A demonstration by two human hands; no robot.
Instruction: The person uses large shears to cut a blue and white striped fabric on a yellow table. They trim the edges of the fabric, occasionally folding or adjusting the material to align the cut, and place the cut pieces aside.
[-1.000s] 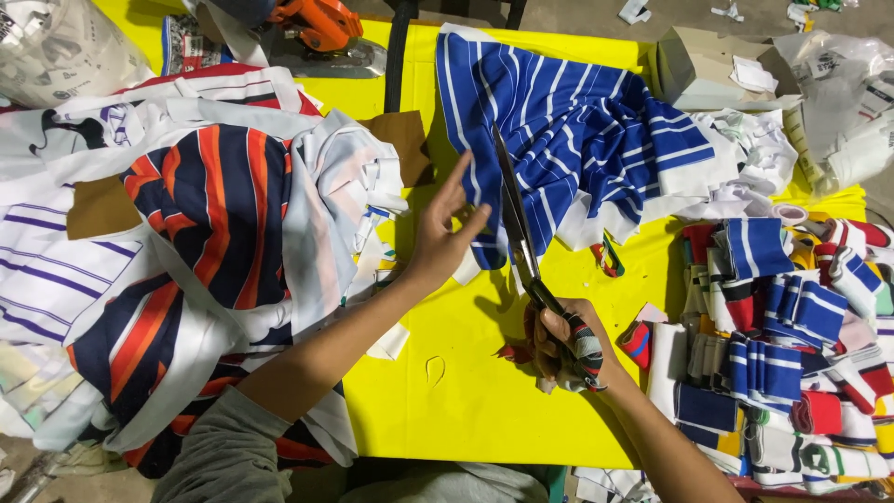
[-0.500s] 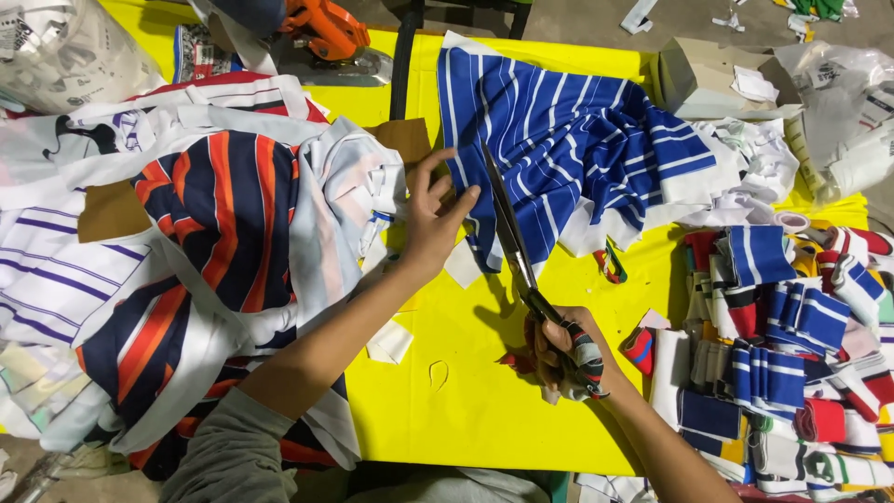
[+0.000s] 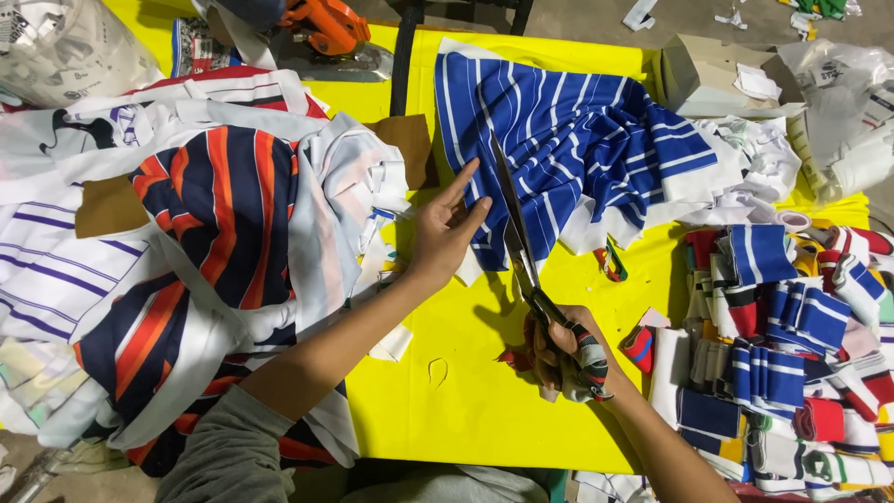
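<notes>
Blue striped fabric (image 3: 577,158) lies far centre on the yellow table (image 3: 466,410): soft, light, prone to bunching. Left hand (image 3: 442,233), fingers spread, presses its near-left edge; right hand (image 3: 563,349) grips scissors (image 3: 517,237).

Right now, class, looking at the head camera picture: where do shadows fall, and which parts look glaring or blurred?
In the head view, light from above casts a dark shadow of the scissors and right hand onto the yellow table; the clear plastic bags at top left show pale glare; the blue striped cloth under the left hand is sharp, edges slightly softer.
</notes>
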